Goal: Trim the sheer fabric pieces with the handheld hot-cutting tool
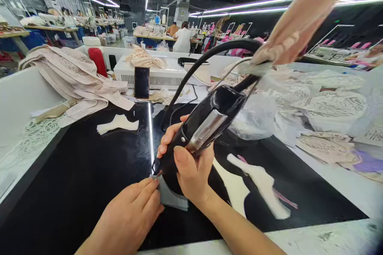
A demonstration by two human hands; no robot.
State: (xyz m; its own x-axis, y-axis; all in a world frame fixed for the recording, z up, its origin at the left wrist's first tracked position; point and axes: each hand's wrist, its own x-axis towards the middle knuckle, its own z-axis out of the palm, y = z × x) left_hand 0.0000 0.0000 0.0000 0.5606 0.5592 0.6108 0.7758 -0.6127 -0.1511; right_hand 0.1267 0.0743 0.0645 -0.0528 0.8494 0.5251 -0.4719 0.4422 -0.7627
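My right hand (194,167) is wrapped round a black handheld power tool (206,115) with a metal lever along its side. The tool slants down to the left, its thin tip close to a small grey curved fabric piece (173,198) on the black table mat (74,179). My left hand (131,211) lies with fingers outstretched on the left end of that piece, pressing it to the mat. The exact contact at the tip is hidden by the fingers. A thick black cable (191,67) loops from the tool's upper end, where a blurred beige strip (305,20) reaches it from above.
Cream cut pieces (118,124) lie on the mat, more (263,183) at right. Beige fabric (68,75) is heaped at left. Behind stand a phone (141,82) and a white vented box (164,73). Clear plastic (254,119) and lacy pieces (332,103) fill the right side.
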